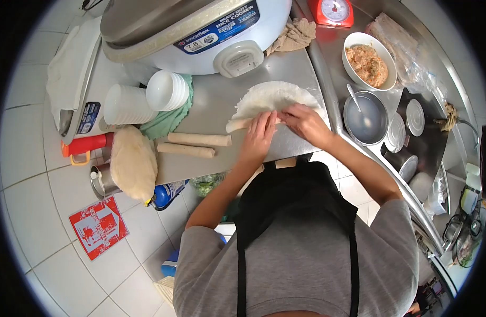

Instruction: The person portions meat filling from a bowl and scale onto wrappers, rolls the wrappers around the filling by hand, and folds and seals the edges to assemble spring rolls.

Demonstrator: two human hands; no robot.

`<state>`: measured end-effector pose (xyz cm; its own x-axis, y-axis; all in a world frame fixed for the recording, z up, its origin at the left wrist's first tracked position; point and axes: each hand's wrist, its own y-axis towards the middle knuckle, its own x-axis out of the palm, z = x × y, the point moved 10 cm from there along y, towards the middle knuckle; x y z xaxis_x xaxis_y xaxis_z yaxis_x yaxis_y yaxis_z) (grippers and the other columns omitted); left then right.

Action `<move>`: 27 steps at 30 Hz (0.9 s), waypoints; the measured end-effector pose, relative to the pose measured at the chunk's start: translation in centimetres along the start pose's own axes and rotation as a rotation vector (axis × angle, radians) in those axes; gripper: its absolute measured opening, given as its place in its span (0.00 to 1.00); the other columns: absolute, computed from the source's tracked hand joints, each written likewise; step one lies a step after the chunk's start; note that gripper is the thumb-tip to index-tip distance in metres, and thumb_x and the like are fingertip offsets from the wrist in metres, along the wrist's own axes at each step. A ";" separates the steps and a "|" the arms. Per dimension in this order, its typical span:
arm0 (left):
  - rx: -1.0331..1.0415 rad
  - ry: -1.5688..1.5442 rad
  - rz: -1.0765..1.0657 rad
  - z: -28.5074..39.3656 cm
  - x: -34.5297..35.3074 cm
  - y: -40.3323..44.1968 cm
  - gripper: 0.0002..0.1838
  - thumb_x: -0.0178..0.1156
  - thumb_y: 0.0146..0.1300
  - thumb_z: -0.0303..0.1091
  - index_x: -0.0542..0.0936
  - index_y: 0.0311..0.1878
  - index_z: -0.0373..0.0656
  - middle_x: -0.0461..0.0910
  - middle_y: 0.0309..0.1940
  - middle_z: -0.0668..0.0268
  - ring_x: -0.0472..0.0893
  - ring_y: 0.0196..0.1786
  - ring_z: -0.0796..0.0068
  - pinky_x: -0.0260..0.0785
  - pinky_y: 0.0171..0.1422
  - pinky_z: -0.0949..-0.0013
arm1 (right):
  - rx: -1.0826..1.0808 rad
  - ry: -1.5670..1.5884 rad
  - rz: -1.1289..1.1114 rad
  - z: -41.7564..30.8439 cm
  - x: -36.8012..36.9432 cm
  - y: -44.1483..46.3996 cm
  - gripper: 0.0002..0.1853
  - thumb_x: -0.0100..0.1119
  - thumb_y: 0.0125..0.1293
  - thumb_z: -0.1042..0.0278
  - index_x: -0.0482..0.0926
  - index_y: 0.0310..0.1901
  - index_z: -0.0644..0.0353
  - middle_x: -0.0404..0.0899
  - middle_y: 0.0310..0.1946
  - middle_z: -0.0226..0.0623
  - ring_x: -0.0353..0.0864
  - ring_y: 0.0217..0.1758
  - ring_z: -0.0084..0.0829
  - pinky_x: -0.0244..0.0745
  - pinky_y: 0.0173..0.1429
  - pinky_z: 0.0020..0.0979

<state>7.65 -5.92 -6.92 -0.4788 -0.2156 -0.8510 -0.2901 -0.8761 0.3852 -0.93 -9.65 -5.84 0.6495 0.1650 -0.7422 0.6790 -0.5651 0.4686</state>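
Both hands are at the near edge of a round, whitish spring roll wrapper (pixel 274 95) lying on the steel table, possibly a stack of them. My left hand (pixel 259 132) has its fingers bent over the rolled edge, and a pale rolled end sticks out to its left. Close beside it, my right hand (pixel 307 124) pinches the same edge with thumb and fingers. What lies inside the fold is hidden by my fingers. Left of my hands lie two finished-looking rolls, an upper spring roll (pixel 199 139) and a lower spring roll (pixel 186 150), side by side.
A large rice cooker (pixel 201 31) stands behind. White stacked cups (pixel 166 90) sit on a green cloth (pixel 171 116). A pale floppy mass (pixel 133 164) hangs at the table's left edge. Rightward are a bowl of filling (pixel 367 66), a pot (pixel 365 119) with a spoon, and a red scale (pixel 333 11).
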 end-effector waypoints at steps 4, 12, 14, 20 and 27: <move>-0.033 -0.007 -0.058 -1.0 1.3 0.6 0.27 0.61 0.57 0.28 0.69 0.61 0.39 0.70 0.53 0.56 0.71 0.54 0.55 0.64 0.58 0.57 | -0.013 -0.123 0.017 -0.3 -0.9 0.6 0.13 0.59 0.53 0.74 0.81 0.42 0.64 0.73 0.37 0.33 0.73 0.40 0.33 0.72 0.43 0.31; -0.053 -0.013 -0.015 -1.0 1.5 1.4 0.27 0.61 0.57 0.29 0.69 0.61 0.38 0.70 0.53 0.55 0.71 0.55 0.53 0.64 0.59 0.56 | 0.009 -0.069 -0.070 1.5 0.3 0.7 0.16 0.58 0.53 0.72 0.80 0.45 0.64 0.74 0.39 0.35 0.74 0.44 0.34 0.72 0.49 0.33; -0.046 0.002 -0.033 -1.3 1.9 1.7 0.27 0.62 0.56 0.28 0.70 0.61 0.38 0.71 0.53 0.54 0.71 0.54 0.54 0.64 0.58 0.56 | 0.029 -0.076 -0.041 1.7 -0.1 0.8 0.15 0.58 0.54 0.71 0.79 0.45 0.64 0.75 0.42 0.35 0.75 0.46 0.36 0.72 0.52 0.34; -0.048 0.023 -0.077 -2.2 2.2 2.2 0.25 0.62 0.56 0.27 0.71 0.59 0.40 0.72 0.52 0.55 0.72 0.53 0.55 0.65 0.57 0.58 | 0.400 -0.335 0.192 3.5 -9.2 -4.4 0.11 0.64 0.56 0.61 0.81 0.35 0.60 0.80 0.40 0.37 0.75 0.54 0.40 0.69 0.56 0.41; -0.059 0.000 -0.050 -1.9 1.6 2.4 0.23 0.61 0.57 0.27 0.72 0.57 0.39 0.72 0.50 0.57 0.72 0.52 0.56 0.65 0.57 0.59 | 0.637 -0.620 -0.236 5.2 -10.9 -14.5 0.16 0.55 0.65 0.57 0.82 0.40 0.63 0.82 0.41 0.41 0.72 0.59 0.42 0.57 0.67 0.50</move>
<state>7.72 -9.15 -8.05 -0.4648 -0.1709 -0.8687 -0.2642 -0.9097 0.3204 -19.58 -7.45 -7.04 0.0937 -0.0260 -0.9953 0.3342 -0.9408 0.0560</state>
